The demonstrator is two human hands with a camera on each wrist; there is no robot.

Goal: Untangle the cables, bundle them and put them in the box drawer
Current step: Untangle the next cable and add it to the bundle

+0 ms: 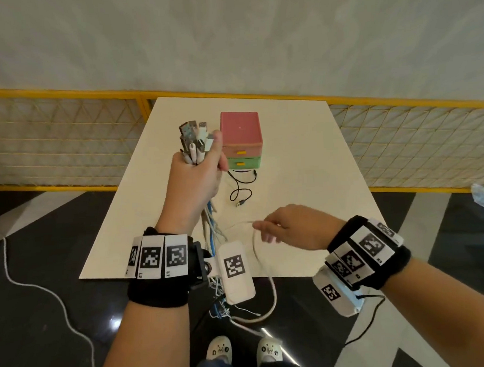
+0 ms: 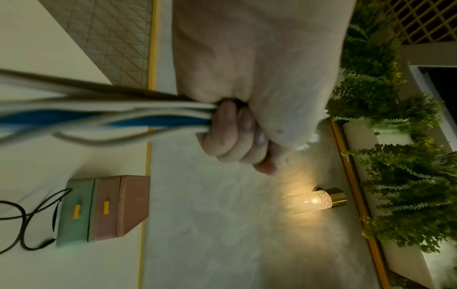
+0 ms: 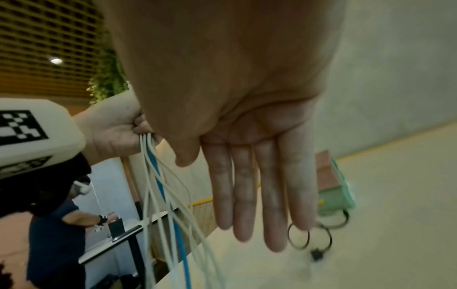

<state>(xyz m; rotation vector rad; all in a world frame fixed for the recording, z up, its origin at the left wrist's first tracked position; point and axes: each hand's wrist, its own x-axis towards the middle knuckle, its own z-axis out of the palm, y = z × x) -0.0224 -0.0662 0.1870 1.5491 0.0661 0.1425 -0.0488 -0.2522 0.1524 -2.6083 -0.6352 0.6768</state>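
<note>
My left hand (image 1: pixel 196 168) is raised over the white table (image 1: pixel 304 180) and grips a bundle of white, grey and blue cables (image 1: pixel 196 141) just below their plugs, which point up. The cable tails (image 1: pixel 212 229) hang down past the table's front edge. In the left wrist view my left hand's fingers (image 2: pixel 237 136) curl round the cables (image 2: pixel 123 115). My right hand (image 1: pixel 287 228) hovers low at the right, fingers (image 3: pixel 259 185) straight and holding nothing; a white cable loop (image 1: pixel 256 246) passes near its fingertips. The pink-and-green box drawer (image 1: pixel 241 139) stands behind with both drawers shut. A black cable (image 1: pixel 239 189) lies coiled before it.
A yellow mesh railing (image 1: pixel 67 135) runs behind the table. A white cord (image 1: pixel 46 291) trails across the dark floor at the left. My feet in slippers (image 1: pixel 244 349) stand below the table's front edge. Another person (image 3: pixel 54 244) works at a table behind.
</note>
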